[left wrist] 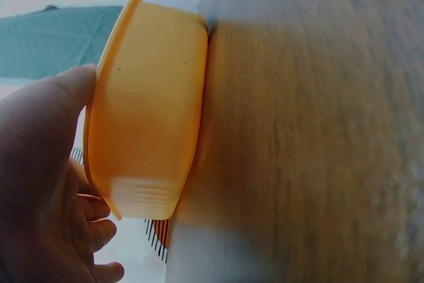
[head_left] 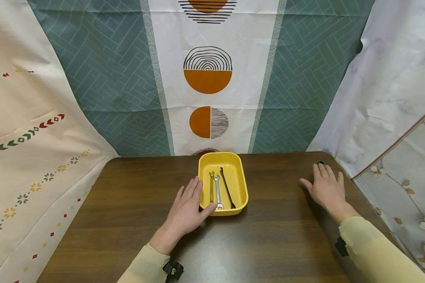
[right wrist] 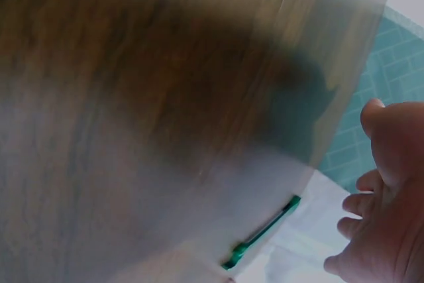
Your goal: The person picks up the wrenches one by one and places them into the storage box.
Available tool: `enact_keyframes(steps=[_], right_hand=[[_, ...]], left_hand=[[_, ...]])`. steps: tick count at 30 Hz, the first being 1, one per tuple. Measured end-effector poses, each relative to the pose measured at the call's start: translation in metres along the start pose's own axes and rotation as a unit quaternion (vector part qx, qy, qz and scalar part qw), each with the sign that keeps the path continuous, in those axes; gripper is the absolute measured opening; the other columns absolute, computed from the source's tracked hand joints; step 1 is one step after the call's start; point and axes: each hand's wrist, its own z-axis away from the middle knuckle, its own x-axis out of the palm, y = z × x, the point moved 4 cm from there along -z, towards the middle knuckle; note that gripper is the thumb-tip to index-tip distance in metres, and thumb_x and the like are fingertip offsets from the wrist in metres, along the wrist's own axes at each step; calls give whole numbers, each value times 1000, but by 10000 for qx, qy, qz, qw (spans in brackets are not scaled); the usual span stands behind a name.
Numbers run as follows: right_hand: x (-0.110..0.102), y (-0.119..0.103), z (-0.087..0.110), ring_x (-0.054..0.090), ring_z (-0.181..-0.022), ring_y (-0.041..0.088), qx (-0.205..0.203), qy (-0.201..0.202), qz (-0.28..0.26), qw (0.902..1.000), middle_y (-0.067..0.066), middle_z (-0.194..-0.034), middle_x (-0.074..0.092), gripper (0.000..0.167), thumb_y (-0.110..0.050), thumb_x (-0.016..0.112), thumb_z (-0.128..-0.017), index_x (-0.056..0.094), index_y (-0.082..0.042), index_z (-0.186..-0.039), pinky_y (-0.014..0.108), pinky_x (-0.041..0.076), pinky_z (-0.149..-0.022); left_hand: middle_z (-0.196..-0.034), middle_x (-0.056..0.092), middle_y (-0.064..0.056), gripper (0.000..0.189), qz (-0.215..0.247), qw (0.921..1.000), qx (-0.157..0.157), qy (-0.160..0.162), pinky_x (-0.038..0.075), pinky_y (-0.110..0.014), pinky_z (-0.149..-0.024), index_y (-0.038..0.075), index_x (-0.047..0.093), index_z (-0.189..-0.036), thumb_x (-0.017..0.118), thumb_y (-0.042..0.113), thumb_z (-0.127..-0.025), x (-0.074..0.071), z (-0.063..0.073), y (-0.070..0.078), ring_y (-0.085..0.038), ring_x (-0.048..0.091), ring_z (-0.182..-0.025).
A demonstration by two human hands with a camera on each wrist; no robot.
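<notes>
A yellow plastic tray [head_left: 241, 184] holds three open-end wrenches lying lengthwise: a gold-coloured wrench [head_left: 211, 186], a silver wrench [head_left: 217, 190] and a black wrench [head_left: 227, 188]. My left hand [head_left: 187, 210] is at the tray's near left corner, its fingers extended along the left rim and its thumb at the near rim. In the left wrist view the thumb meets the edge of the tray [left wrist: 149, 104]. Over at the right, my right hand [head_left: 327, 190] hovers with fingers spread above a green wrench [right wrist: 262, 233], which it mostly hides in the head view.
The brown wooden table [head_left: 145, 177] reaches back to a green and white patterned curtain [head_left: 120, 78]. A cream cloth [head_left: 39, 157] hangs along the left side, and a pale floral cloth [head_left: 403, 157] borders the right edge near the green wrench.
</notes>
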Motion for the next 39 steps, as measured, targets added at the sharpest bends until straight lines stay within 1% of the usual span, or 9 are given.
enact_keyframes(steps=[4,9,18,25,32,39], right_hand=[[1,7,0,24,-156,59,88,27,30,10000,40,-168,32,86,-54,50,-116,31,14,-165,82,9,-123],[2,15,0,24,-156,59,226,-33,-11,9997,40,-168,31,84,-51,52,-116,32,15,-165,83,9,-122],[4,34,3,24,-154,62,499,-303,115,9982,44,-165,29,87,-54,50,-116,31,18,-162,84,8,-122],[7,44,6,28,-150,62,532,-221,180,9982,45,-161,33,83,-50,52,-116,36,20,-157,84,12,-120],[7,49,10,34,-144,63,599,-133,229,9979,46,-153,40,79,-46,54,-116,40,23,-151,83,18,-117],[9,58,11,35,-141,65,757,-209,224,9967,46,-148,43,75,-42,52,-117,42,27,-145,86,18,-115]], left_hand=[[-181,23,-20,100,5,10000,13,21,17,-61,-133,-3,31,-171,60,68,-106,0,0,0,-38,23,-167],[-181,23,-20,101,-20,10000,0,43,18,-61,-133,-3,31,-171,60,68,-106,0,0,1,-38,23,-167],[-181,23,-18,101,-50,10000,-52,12,18,-61,-133,-2,31,-172,61,68,-106,1,0,1,-37,22,-167],[-181,24,-19,100,-64,10000,-51,52,19,-61,-133,-2,32,-172,61,68,-106,1,0,0,-37,23,-167],[-181,24,-19,100,20,10000,-76,31,17,-61,-133,-2,31,-172,62,67,-105,2,0,0,-37,22,-167],[-181,24,-19,100,-13,10000,-41,44,18,-61,-133,-2,32,-172,62,67,-106,2,0,0,-37,22,-167]])
